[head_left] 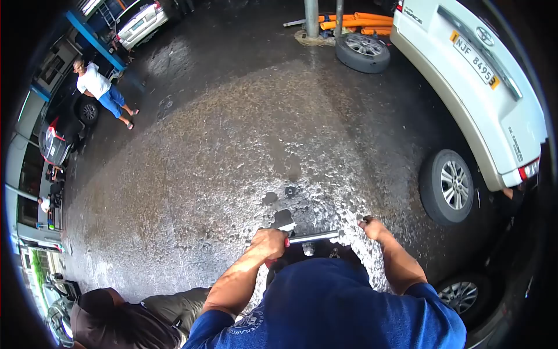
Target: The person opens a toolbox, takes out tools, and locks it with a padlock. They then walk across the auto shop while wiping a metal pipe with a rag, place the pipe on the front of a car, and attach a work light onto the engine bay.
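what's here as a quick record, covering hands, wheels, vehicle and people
left hand: closed on a pale bar, red showing beside it
right hand: past the bar's far end, apart from it; grip unclear
wheels: one beside the white vehicle, another near a pole
people nearby: standing person in white shirt; person in dark shirt, lower left

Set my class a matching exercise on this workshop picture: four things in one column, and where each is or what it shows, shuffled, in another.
Things:
1. Wearer's left hand
2. Wearer's right hand
3. Orange tubes
4. White van

Places or states:
A. Beside a grey post
B. Closed, next to a red part
C. Showing a number plate
D. Past the metal bar's right-hand end

Right pairs: 1-B, 2-D, 3-A, 4-C
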Demonstrator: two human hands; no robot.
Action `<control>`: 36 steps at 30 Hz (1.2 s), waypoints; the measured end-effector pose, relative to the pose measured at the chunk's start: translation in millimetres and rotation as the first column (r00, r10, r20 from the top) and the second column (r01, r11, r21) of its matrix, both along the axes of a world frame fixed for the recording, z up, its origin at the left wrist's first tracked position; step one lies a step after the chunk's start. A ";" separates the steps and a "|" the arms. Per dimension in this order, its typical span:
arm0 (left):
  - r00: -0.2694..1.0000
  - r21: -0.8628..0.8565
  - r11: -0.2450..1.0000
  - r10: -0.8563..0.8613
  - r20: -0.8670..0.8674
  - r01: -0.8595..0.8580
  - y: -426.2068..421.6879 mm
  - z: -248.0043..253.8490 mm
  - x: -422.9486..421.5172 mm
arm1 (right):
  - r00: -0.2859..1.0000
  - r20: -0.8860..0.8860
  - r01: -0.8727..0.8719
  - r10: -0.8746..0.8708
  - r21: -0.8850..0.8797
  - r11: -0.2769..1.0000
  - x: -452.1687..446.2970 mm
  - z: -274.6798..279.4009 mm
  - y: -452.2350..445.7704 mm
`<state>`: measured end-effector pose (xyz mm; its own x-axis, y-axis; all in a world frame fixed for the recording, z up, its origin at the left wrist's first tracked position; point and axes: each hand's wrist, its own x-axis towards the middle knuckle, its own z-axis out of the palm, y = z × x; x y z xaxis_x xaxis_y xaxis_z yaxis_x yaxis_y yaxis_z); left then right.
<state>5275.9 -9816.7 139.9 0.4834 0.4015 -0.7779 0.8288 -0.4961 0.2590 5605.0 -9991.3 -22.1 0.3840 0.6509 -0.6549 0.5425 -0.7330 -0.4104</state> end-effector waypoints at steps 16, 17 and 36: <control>0.969 0.529 0.832 0.044 0.242 -0.170 521.0 -39.5 -10.1 | 0.366 0.095 -0.922 0.926 0.171 0.347 -102.8 114.7 692.7; 0.987 0.292 0.946 0.110 0.121 -0.141 563.7 -12.2 14.0 | 0.425 0.090 -0.898 0.901 0.167 0.407 -100.7 113.6 721.6; 0.955 0.616 0.778 -0.075 0.288 -0.125 1248.6 44.3 79.1 | 0.586 0.013 -0.803 0.810 0.139 0.579 72.2 196.7 1377.5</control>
<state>5355.0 -8568.2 184.1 0.6220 0.7612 -0.1837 0.7828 -0.6099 0.1232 5677.2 -8613.8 174.5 -0.3662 0.7482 -0.5532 0.8639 0.0525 -0.5010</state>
